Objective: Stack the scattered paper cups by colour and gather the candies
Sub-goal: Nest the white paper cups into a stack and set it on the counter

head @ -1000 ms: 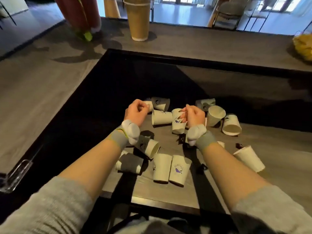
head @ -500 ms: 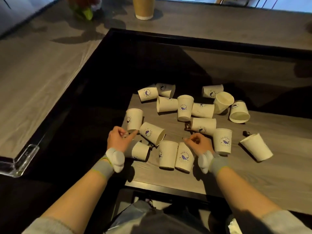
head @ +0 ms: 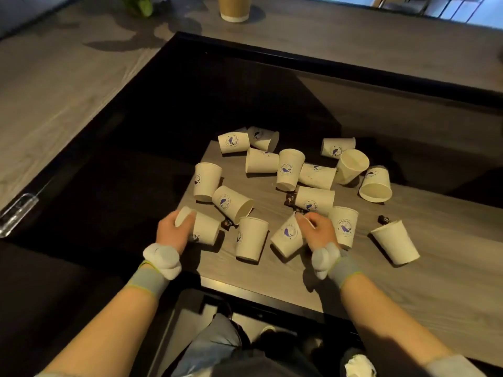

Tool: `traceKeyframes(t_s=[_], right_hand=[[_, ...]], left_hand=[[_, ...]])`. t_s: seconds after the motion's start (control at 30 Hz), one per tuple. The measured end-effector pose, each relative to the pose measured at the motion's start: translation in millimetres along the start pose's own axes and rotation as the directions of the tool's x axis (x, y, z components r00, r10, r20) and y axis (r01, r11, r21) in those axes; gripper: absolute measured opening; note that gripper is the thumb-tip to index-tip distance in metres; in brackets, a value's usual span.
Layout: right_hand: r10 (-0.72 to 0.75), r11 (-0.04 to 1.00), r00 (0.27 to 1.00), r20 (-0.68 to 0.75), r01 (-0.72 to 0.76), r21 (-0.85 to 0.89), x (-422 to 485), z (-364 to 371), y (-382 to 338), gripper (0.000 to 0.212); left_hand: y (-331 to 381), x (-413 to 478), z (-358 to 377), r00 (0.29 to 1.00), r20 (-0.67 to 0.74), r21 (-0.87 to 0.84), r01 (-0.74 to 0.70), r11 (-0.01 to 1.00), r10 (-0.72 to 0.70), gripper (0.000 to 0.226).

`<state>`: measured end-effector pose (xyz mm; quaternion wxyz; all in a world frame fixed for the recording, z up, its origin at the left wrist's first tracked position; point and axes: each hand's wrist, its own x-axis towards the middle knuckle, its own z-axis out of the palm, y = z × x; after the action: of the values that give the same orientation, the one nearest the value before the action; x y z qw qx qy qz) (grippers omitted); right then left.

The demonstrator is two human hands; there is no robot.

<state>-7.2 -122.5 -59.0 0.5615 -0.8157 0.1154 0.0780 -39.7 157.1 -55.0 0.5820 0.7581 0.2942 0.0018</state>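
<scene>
As the left hand (head: 174,233) grips a tipped cup (head: 208,230) near the table (head: 408,284) edge and the right hand (head: 319,233) clutches a second cup (head: 287,236), nothing's stacked yet, candies (head: 383,219) lying ungathered.

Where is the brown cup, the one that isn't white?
In the head view the brown cup stands at the top edge, left of centre, on the far counter, well behind the scattered white cups.

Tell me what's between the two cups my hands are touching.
In the head view: a dark candy beside the left-hand cup, then one standing white cup before the right-hand cup.
</scene>
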Motion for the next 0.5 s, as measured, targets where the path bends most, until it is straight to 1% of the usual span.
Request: traceKeyframes(t_s=[0.07,0.13,0.23,0.27,0.33,0.4,0.43,0.5], right_hand=[[-0.065,0.997,0.995,-0.077,0.067,0.032,1.9,-8.6,-10.1,0.025],[-0.132,0.987,0.982,-0.133,0.143,0.077,3.9,-12.6,-25.9,0.027],[-0.198,0.959,0.967,-0.163,0.226,0.173,9.3,-10.5,-53.9,0.036],[-0.215,0.95,0.964,-0.155,0.243,0.195,9.5,-8.5,-62.0,0.037],[-0.21,0.943,0.968,-0.14,0.238,0.232,8.2,-4.9,-72.1,0.035],[-0.154,0.932,0.975,-0.159,0.197,0.306,4.9,-4.1,-72.7,0.033],[-0.107,0.92,0.98,-0.166,0.161,0.357,3.0,-4.4,-70.6,0.032],[-0.016,0.885,0.988,-0.152,0.084,0.457,-0.3,-5.0,-64.7,0.026]], left_hand=[[9.8,-5.5,1.2,0.999,-0.011,-0.042,-0.045,0.998,0.044,0.025],[22.7,-12.3,5.9,0.992,0.018,-0.07,-0.125,0.99,0.126,0.026],[50.1,-21.9,25.1,0.965,0.155,-0.088,-0.202,0.975,0.213,0.016],[59.2,-25.9,33.6,0.95,0.206,-0.104,-0.217,0.971,0.235,0.018],[71.4,-32.8,49.9,0.931,0.256,-0.122,-0.234,0.965,0.258,0.034],[76.4,-39.1,64.4,0.942,0.23,-0.162,-0.21,0.964,0.244,0.053],[77.1,-42.1,69.9,0.958,0.207,-0.216,-0.155,0.964,0.2,0.059],[77.8,-46.7,80.9,0.978,0.184,-0.34,-0.026,0.94,0.094,0.063]])
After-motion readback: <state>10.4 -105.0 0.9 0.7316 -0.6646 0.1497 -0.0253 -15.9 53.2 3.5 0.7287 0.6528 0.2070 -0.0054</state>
